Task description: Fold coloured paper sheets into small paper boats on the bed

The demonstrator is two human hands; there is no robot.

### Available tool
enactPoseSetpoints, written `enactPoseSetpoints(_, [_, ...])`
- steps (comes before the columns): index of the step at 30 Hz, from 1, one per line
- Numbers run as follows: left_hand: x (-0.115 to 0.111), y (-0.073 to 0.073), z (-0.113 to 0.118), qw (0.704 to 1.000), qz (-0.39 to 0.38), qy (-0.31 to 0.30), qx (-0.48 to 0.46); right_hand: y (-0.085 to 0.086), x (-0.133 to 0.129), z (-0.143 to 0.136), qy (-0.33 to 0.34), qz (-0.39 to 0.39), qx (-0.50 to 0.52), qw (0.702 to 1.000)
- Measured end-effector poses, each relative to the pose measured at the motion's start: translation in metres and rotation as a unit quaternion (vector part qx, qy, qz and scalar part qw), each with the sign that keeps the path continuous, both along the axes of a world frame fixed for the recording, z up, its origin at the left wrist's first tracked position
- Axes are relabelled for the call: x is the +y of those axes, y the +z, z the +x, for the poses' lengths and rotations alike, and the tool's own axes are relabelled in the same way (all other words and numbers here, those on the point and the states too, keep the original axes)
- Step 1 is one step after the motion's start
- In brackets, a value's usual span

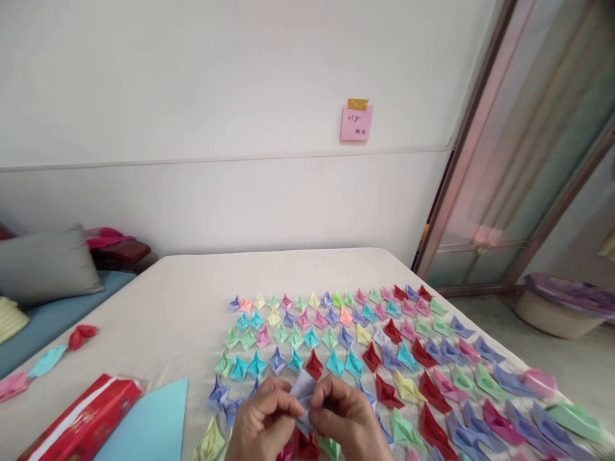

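Low in the middle of the head view, my left hand (267,416) and my right hand (344,417) pinch a pale lavender folded paper (303,388) between thumbs and fingers. The paper is partly hidden by the fingertips. Both hands hover over rows of small folded paper boats in many colours. A dark red paper boat (314,365) lies just beyond the held paper, with a cyan paper boat (335,363) to its right. Close to my left wrist is a yellow-green paper boat (210,440).
A light blue paper sheet (148,422) and a red package (81,419) lie at the front left of the pale-covered table (192,288). Several folded pieces, one of them red (81,336), sit near the left edge. A pink note (356,123) is taped to the wall.
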State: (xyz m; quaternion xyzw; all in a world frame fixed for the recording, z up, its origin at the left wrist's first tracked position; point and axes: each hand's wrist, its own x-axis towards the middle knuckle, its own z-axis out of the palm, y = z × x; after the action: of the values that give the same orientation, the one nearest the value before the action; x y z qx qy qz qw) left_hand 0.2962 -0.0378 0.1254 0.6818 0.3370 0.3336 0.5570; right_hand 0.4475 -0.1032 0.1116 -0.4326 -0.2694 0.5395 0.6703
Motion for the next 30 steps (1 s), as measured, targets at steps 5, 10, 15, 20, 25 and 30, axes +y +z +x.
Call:
enactPoseSetpoints(5, [-0.007, -0.004, 0.009, 0.977, -0.14, -0.003, -0.161, -0.008, 0.002, 0.003, -0.009, 0.017, 0.009, 1.0])
enactPoseSetpoints(10, [-0.012, -0.002, 0.018, 0.967, -0.183, 0.026, -0.176, -0.01, 0.002, 0.002, -0.053, 0.031, 0.022, 0.998])
enactPoseSetpoints(15, [-0.015, -0.001, 0.02, 0.985, -0.16, 0.019, -0.054, -0.004, 0.002, 0.002, -0.052, 0.026, -0.018, 0.998])
enactPoseSetpoints(20, [-0.014, -0.011, 0.019, 0.992, -0.112, 0.05, 0.003, -0.006, 0.004, 0.0, -0.055, 0.02, -0.064, 0.996])
enactPoseSetpoints(25, [-0.009, -0.021, 0.017, 0.99, -0.13, 0.049, -0.014, -0.005, 0.003, -0.007, -0.062, 0.045, 0.004, 0.997])
enactPoseSetpoints(30, [-0.008, -0.024, 0.016, 0.991, -0.123, 0.056, -0.017, -0.002, 0.0, -0.008, -0.09, 0.04, 0.037, 0.994])
